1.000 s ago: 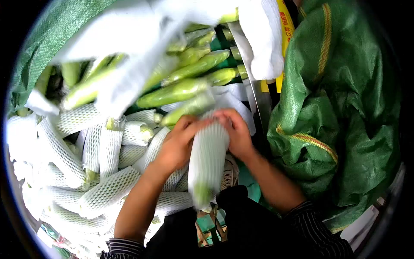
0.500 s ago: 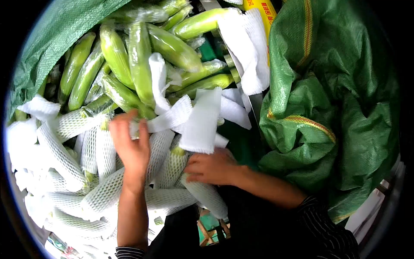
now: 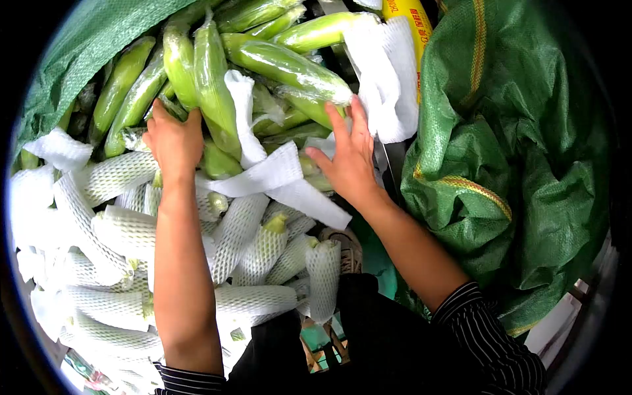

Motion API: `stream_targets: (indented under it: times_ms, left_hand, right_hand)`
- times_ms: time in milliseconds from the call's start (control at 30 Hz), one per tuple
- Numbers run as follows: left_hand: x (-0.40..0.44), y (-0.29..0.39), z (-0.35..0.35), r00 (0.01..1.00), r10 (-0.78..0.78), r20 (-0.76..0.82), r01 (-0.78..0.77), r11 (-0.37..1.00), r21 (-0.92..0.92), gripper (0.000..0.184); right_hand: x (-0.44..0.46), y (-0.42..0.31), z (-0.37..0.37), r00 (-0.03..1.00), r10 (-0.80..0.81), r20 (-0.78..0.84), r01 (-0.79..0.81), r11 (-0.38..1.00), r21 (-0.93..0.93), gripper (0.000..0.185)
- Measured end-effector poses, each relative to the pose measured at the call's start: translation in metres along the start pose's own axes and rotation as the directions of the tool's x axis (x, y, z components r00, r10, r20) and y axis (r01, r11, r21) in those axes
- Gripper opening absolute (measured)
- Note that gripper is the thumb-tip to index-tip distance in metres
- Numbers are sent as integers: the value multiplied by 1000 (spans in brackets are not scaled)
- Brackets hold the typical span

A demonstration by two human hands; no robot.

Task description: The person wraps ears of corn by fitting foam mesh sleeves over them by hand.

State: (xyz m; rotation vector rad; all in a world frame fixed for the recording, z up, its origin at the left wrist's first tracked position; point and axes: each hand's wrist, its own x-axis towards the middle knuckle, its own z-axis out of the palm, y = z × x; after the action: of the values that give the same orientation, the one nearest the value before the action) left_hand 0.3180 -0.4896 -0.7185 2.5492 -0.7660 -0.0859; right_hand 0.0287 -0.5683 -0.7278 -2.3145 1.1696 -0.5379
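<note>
Long green vegetables point(image 3: 214, 92) in clear film, like zucchini or gourds, lie heaped at the upper left. My left hand point(image 3: 174, 145) reaches into this heap, thumb and fingers curved round one film-wrapped vegetable, mostly covered by the hand. My right hand point(image 3: 349, 155) has its fingers spread, with fingertips by the lower tip of another wrapped vegetable point(image 3: 289, 66); it holds nothing. Between my hands lie loose white foam net sleeves point(image 3: 260, 176). Nearer to me is a pile of vegetables in foam nets point(image 3: 253, 303), one sleeved vegetable point(image 3: 324, 280) lying at its right edge.
A large green woven bag point(image 3: 526, 197) with yellow-striped seams stands on the right. Flat foam sleeves point(image 3: 385, 79) hang over a metal edge beside a yellow box point(image 3: 411, 26). Green woven cloth point(image 3: 99, 46) borders the heap at upper left. A shoe point(image 3: 349, 247) shows below.
Both hands have moved up and away from me, the left onto a wrapped vegetable. My right hand has left the sleeved vegetable on the near pile, and a foam sleeve has dropped flatter.
</note>
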Motion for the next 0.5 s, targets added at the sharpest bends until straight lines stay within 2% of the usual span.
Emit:
stream_targets:
  times_ms: [67, 100, 167, 200, 233, 267, 300, 333, 400, 467, 500]
  left_hand:
    - [1, -6, -4, 1000, 1, 2, 0, 992, -126, 73]
    - [-7, 2, -14, 997, -51, 57, 70, 900, -429, 46]
    - [-34, 6, -30, 995, -79, 67, 103, 670, -735, 27]
    - [-48, 9, -36, 992, -91, 83, 118, 513, -850, 19]
    - [-63, 19, -46, 996, -46, 70, 83, 435, -897, 17]
    - [-77, 25, -54, 998, -8, 55, 55, 353, -934, 19]
    - [-85, 18, -52, 981, 191, -18, -95, 400, -912, 19]
    - [-96, 11, -49, 984, 171, 43, -34, 427, -904, 19]
    - [-115, 19, -58, 967, 255, 8, -119, 479, -870, 19]
    - [-131, 26, -75, 909, 396, -128, -321, 472, -821, 21]
    - [-130, 31, -85, 838, 522, -162, -362, 308, -880, 24]
  right_hand:
    - [2, 8, -4, 998, -57, 37, 54, 995, 78, 81]
    - [-3, 9, -7, 999, -38, -17, 41, 979, 200, 75]
    - [-23, 6, -28, 956, -244, -162, 271, 948, 169, 78]
    - [-21, 1, -37, 934, -264, -240, 299, 947, 121, 80]
    - [-20, -5, -46, 906, -282, -317, 319, 945, 69, 83]
    - [-12, -18, -59, 887, -228, -401, 252, 968, 6, 86]
    - [5, -30, -74, 915, -186, -359, 145, 980, -137, 90]
    - [22, -36, -78, 939, -97, -330, 46, 986, -159, 76]
    - [40, 13, -64, 976, -59, -208, 13, 976, -215, 55]
    - [44, 19, -75, 995, 86, -60, -94, 984, -151, 42]
    - [42, 17, -76, 992, 17, -122, -39, 982, -186, 38]
